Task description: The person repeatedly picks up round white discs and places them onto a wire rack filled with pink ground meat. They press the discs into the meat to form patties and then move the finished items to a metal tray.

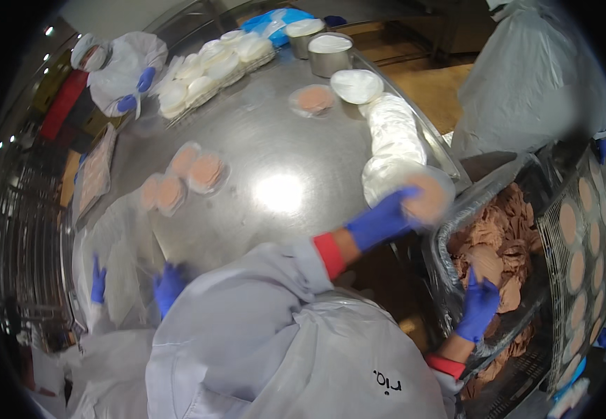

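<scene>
My left hand [384,222], in a blue glove, is closed on the edge of a round pale-pink meat patty [425,199] with a clear disc around it. The patty is blurred and held over the near end of a row of overlapping white film discs [395,129]. To the right, my right hand [479,307], also blue-gloved, reaches into a lined bin [449,230] of loose brownish-pink meat slices [502,227]. Its fingers grip a round meat slice [486,264]; some fingertips are hidden.
Patties on discs [205,173] lie on the steel table [268,133]. Behind stand metal pots [331,59] and a rack of white discs [212,66]. Right of the bin is a mesh tray of round slices [582,258]. Co-workers stand left, far left and right; a co-worker's gloved hand [169,288] is near.
</scene>
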Tool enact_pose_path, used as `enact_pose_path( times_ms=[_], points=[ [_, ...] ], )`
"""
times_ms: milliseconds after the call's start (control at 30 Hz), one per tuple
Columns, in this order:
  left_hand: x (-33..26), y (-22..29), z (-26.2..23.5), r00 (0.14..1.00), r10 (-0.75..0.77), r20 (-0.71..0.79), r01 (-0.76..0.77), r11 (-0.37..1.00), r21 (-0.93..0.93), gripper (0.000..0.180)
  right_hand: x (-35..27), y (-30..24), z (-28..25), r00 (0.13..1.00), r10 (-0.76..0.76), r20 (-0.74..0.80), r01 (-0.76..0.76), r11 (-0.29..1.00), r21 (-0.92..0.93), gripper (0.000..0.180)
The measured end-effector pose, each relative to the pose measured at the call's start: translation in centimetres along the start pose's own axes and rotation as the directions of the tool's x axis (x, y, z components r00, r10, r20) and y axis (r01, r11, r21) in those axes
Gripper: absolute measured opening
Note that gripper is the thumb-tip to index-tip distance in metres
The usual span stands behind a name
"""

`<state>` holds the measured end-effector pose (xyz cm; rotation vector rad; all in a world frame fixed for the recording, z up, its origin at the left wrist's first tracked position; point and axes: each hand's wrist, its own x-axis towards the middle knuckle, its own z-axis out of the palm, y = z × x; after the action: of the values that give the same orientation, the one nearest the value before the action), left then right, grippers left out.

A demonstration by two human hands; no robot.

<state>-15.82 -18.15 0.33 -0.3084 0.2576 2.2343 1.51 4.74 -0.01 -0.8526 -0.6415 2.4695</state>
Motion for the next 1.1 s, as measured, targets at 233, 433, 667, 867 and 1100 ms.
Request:
enact_pose_path(
  times_ms=[233,433,667,867,1100],
  points=[
    [-2.7,9.6,-2.5,0.634,0.761,-0.138,-0.615,0.604,0.506,0.027,-3.6,9.5,8.5,0.731,0.585,0.352,-0.631,0.776,0.021,0.055],
    [6.3,0.9,-3.0,0.634,-0.104,0.766,-0.455,-0.852,0.26,0.051,-5.5,2.5,8.3,0.974,0.206,0.093,-0.219,0.963,0.159,0.05],
    [12.8,-6.1,7.4,0.876,0.166,0.452,-0.452,-0.042,0.891,0.021,-3.3,-12.2,4.8,0.162,-0.857,0.49,0.473,-0.368,-0.801,0.061],
    [15.7,-19.6,10.9,0.897,-0.183,0.402,-0.144,0.739,0.658,0.035,0.5,-14.0,0.9,0.472,-0.727,0.499,-0.144,-0.622,-0.769,0.063],
    [10.7,-15.8,12.9,0.825,-0.473,0.31,0.424,0.88,0.214,0.048,-3.9,-10.7,1.1,0.974,-0.219,-0.049,0.224,0.944,0.24,0.045]
  ],
)
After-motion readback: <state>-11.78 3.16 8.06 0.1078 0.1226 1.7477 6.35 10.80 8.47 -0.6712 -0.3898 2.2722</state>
